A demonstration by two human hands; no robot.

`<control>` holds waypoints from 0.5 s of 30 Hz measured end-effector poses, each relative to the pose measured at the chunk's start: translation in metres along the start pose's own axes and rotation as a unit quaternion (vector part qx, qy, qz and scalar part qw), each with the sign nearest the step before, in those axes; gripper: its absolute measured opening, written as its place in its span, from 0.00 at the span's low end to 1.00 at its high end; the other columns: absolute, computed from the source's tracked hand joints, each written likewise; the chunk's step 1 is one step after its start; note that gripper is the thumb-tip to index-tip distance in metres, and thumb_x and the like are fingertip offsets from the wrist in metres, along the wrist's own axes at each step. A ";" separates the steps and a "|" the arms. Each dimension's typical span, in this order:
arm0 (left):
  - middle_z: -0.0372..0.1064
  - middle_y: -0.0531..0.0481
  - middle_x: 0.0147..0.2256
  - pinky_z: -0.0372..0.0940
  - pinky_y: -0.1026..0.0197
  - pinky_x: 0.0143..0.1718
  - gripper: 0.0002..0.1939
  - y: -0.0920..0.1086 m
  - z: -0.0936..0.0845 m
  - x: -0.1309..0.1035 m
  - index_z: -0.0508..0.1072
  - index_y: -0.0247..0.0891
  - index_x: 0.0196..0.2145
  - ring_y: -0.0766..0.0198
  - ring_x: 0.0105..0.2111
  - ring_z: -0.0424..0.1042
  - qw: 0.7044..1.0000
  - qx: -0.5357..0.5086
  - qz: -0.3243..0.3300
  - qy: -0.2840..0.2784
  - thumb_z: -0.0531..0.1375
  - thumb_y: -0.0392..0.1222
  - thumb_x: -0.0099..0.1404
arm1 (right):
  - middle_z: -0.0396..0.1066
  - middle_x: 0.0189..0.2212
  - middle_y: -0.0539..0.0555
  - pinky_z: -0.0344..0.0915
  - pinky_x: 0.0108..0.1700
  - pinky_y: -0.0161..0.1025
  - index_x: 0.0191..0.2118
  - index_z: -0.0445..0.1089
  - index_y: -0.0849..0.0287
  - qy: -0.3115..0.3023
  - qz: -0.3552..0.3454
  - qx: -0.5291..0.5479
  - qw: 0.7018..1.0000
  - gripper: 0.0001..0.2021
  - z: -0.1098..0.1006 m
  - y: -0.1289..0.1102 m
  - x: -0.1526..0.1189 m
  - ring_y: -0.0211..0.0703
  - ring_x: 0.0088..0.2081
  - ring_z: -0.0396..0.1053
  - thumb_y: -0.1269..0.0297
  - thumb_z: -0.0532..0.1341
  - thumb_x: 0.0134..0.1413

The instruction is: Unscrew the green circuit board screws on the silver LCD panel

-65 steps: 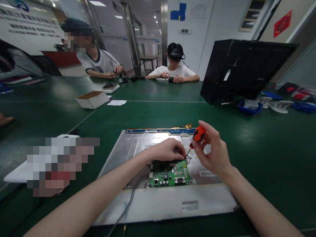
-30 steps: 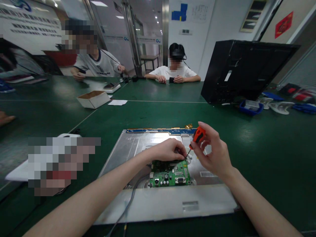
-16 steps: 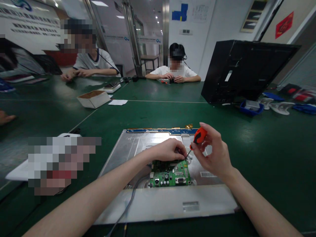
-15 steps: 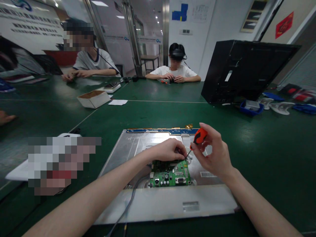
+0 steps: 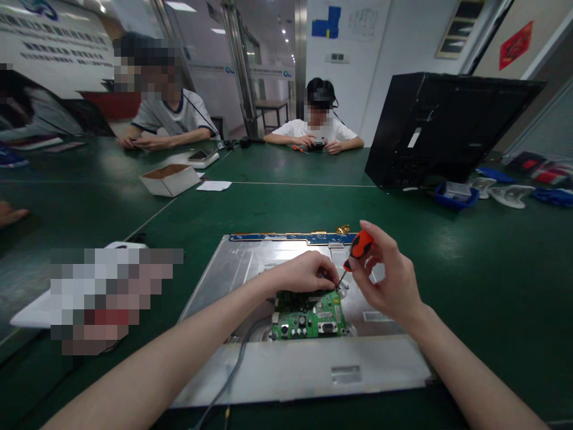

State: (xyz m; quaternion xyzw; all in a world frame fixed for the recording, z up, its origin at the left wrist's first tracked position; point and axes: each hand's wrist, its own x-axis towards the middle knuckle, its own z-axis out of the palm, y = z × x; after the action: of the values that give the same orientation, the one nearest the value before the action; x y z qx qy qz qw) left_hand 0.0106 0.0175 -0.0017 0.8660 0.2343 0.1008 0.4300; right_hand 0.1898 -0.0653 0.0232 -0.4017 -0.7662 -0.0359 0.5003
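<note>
A metal-backed display panel (image 5: pixel 382 358) lies flat before me, with a green circuit board (image 5: pixel 308 319) on it. Between thumb and fingers, my right hand (image 5: pixel 394 280) grips a red-and-black screwdriver (image 5: pixel 360 246), tilted so its tip meets the board's upper right corner. My left hand (image 5: pixel 308 272) rests over the board's top edge, fingers pinched beside the screwdriver tip; whatever they hold there is hidden. A thin blue circuit strip (image 5: pixel 268 237) runs along the panel's far edge, and a grey cable (image 5: pixel 237 364) trails off the near side.
A black monitor housing (image 5: pixel 443 131) stands at the back right beside a blue tray (image 5: pixel 455 196). An open white box (image 5: pixel 170 180) and a paper (image 5: pixel 213 186) lie at the back left. Two people sit across the green table (image 5: pixel 277 206); another hand (image 5: pixel 12 215) shows at the left edge.
The screwdriver handle has turned slightly in my right hand, its tip staying at the board's corner. My left hand keeps its place. The people across have shifted their hands a little.
</note>
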 end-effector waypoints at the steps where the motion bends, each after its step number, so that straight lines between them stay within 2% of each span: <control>1: 0.74 0.52 0.28 0.64 0.65 0.33 0.05 0.000 0.000 0.000 0.78 0.35 0.33 0.65 0.30 0.72 1.000 -0.001 0.002 0.000 0.62 0.31 0.58 | 0.71 0.33 0.48 0.66 0.20 0.31 0.64 0.50 0.50 0.003 -0.002 -0.001 1.000 0.32 0.000 0.000 0.000 0.34 0.22 0.66 0.72 0.58 0.56; 10: 0.74 0.50 0.30 0.65 0.63 0.34 0.06 0.001 -0.001 0.000 0.77 0.33 0.36 0.63 0.31 0.72 1.000 -0.004 0.009 -0.006 0.62 0.30 0.59 | 0.71 0.33 0.48 0.66 0.20 0.31 0.64 0.50 0.49 0.003 -0.012 -0.006 1.000 0.31 0.002 0.001 0.000 0.34 0.21 0.65 0.71 0.60 0.57; 15: 0.75 0.51 0.31 0.64 0.64 0.33 0.07 0.000 -0.001 0.000 0.78 0.34 0.35 0.64 0.31 0.72 1.000 0.000 0.007 -0.009 0.62 0.30 0.59 | 0.73 0.35 0.51 0.69 0.23 0.33 0.66 0.47 0.50 -0.021 -0.004 0.016 1.000 0.32 0.000 0.001 -0.001 0.37 0.26 0.70 0.71 0.57 0.58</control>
State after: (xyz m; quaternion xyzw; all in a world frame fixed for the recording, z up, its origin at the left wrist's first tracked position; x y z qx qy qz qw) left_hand 0.0105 0.0179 -0.0009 0.8688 0.2240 0.0956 0.4312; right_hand 0.1910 -0.0656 0.0221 -0.3911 -0.7788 -0.0167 0.4901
